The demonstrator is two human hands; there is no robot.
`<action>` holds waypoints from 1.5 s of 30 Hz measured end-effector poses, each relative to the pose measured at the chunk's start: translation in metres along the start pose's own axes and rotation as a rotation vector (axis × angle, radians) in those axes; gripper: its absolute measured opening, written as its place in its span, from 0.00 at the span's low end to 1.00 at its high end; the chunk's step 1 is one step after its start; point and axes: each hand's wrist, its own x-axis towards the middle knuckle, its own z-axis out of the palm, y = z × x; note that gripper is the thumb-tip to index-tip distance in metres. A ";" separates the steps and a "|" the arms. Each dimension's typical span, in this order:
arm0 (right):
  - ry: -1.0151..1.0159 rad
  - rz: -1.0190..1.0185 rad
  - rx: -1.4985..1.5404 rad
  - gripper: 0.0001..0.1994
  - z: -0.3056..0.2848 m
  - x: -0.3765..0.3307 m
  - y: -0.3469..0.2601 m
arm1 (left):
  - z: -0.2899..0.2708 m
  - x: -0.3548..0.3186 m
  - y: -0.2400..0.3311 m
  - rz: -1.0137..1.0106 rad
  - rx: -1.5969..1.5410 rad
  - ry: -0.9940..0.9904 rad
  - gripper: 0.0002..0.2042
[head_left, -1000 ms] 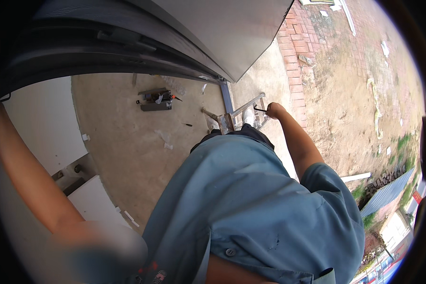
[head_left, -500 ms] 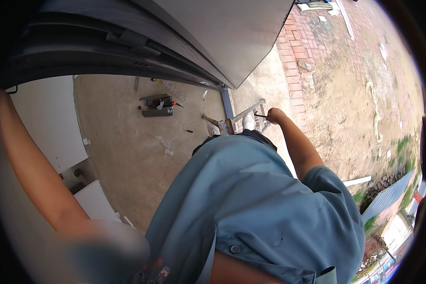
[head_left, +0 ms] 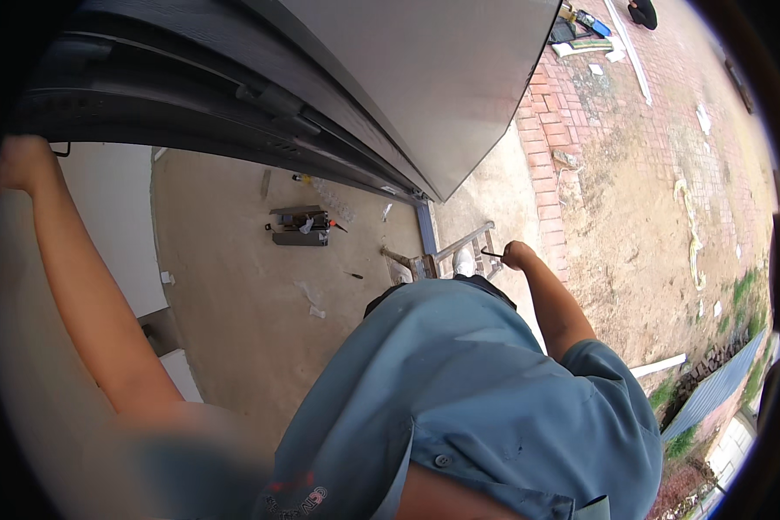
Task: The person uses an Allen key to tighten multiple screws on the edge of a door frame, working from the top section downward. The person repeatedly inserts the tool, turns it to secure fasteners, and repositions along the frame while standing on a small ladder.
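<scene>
My left hand (head_left: 24, 163) is raised against the underside of a dark metal door frame (head_left: 191, 108). Its fingers are lost against the dark rim, so I cannot make out whether it grips anything. Beside that wrist a small black bent rod (head_left: 62, 151) juts below the frame. Low on my other side, my right hand (head_left: 517, 255) is closed around a thin black rod with a bent end (head_left: 492, 254). It hangs just right of the metal step stool (head_left: 466, 240) under me. My white shoes (head_left: 464, 263) show at the stool.
A large grey door panel (head_left: 425, 78) stands ahead. On the concrete floor lie an open toolbox (head_left: 300, 227), a screwdriver (head_left: 353, 275), and a clear plastic bottle (head_left: 334, 198). Outside are brick paving (head_left: 542, 165), a long white strip (head_left: 630, 52) and a person in dark clothing (head_left: 642, 12).
My view has shifted, so the frame, floor things and both hands sit lower and farther right in the picture. My left hand stays at the frame; my right still holds the rod.
</scene>
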 end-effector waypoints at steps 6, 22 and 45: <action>-0.025 -0.033 -0.094 0.16 0.028 0.019 0.016 | -0.001 0.021 0.092 -0.479 -0.258 -0.002 0.32; 0.139 -0.077 -0.017 0.15 0.006 0.027 0.011 | -0.032 -0.029 0.097 -0.522 -0.320 -0.222 0.25; 0.106 -0.096 -0.101 0.15 0.033 0.029 0.018 | -0.044 -0.018 0.122 -0.861 -0.487 -0.347 0.20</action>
